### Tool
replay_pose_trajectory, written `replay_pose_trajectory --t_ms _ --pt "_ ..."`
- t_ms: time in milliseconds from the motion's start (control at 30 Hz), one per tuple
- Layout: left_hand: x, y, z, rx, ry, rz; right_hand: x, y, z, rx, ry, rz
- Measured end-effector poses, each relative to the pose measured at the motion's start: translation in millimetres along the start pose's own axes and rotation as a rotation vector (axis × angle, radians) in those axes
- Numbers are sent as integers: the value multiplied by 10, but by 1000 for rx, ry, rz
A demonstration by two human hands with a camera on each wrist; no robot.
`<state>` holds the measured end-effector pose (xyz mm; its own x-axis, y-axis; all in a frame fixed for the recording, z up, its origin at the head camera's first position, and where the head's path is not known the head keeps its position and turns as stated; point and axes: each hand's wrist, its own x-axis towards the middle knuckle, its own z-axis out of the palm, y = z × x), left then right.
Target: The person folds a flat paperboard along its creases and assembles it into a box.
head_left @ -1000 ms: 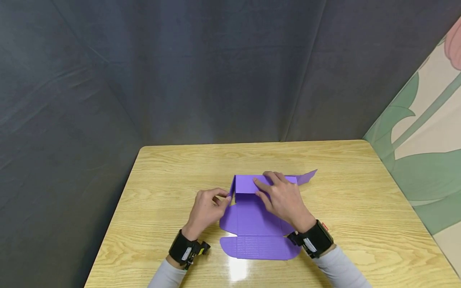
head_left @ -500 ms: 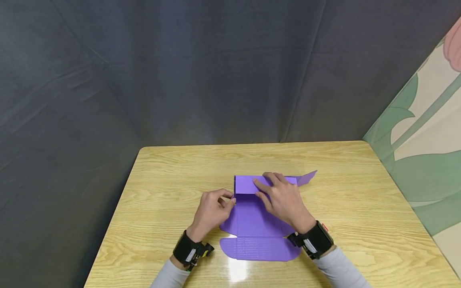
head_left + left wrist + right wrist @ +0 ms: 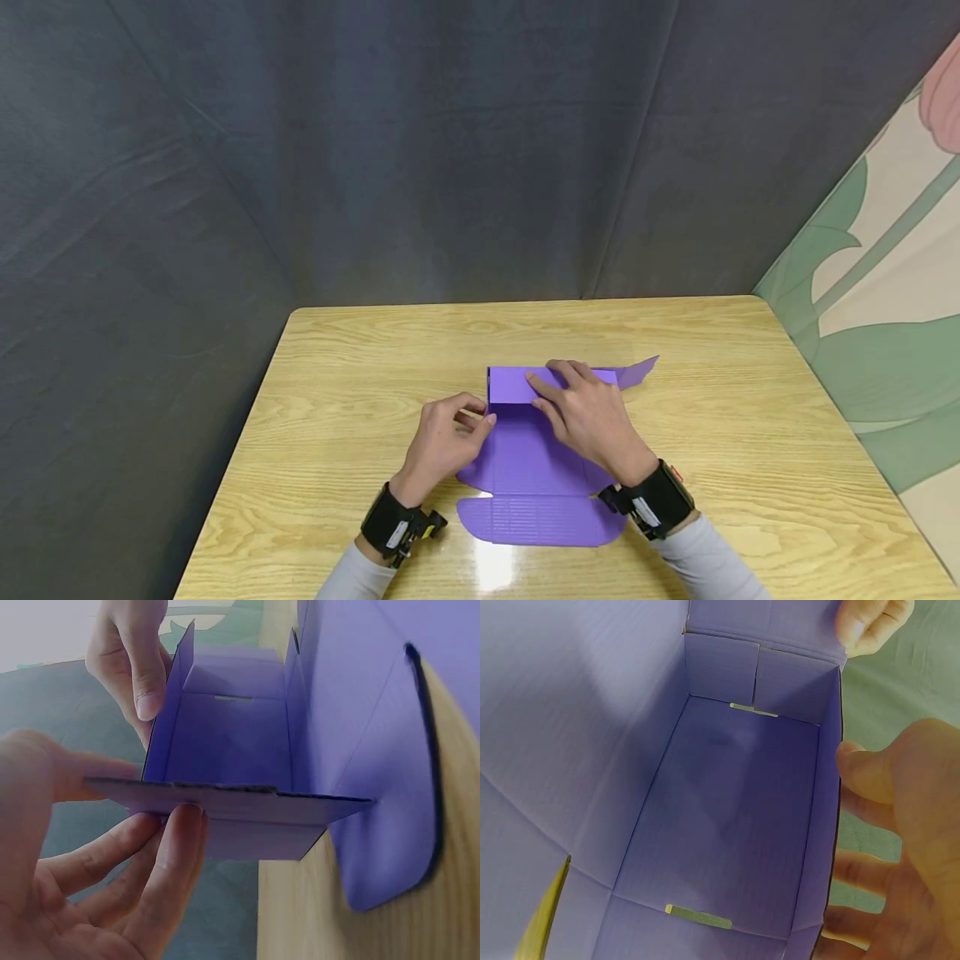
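A partly folded purple cardboard box [image 3: 536, 454] lies on the table, its back part bent up and over into a trough. My left hand [image 3: 442, 437] is at the trough's left end. In the left wrist view it holds the end flap [image 3: 232, 806] between thumb and fingers. My right hand [image 3: 596, 417] lies over the raised panel [image 3: 513, 385], thumb at its front edge and fingers over its top. Inside the trough, the right wrist view shows two small tabs [image 3: 720, 667] side by side at the left end and a slot [image 3: 697, 916] near the other end.
The wood-grain table [image 3: 360, 358] carries the box. An unfolded flap [image 3: 639, 372] sticks out at the back right, and a rounded lid panel [image 3: 540, 521] lies flat at the front. A dark curtain [image 3: 450, 167] hangs behind; a floral cloth [image 3: 892, 350] is at the right.
My left hand has moved slightly right, swinging the left end flap inward against the trough's end. My right hand has stayed in place on the raised panel.
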<state>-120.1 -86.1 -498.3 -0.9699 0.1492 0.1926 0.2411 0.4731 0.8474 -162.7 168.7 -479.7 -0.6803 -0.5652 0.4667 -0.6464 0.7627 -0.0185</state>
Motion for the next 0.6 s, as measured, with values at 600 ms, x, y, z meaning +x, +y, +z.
replay_pose_trajectory --t_ms 600 --pt "-43 -205 -55 -290 -124 -82 0 8 -2 24 7 -4"
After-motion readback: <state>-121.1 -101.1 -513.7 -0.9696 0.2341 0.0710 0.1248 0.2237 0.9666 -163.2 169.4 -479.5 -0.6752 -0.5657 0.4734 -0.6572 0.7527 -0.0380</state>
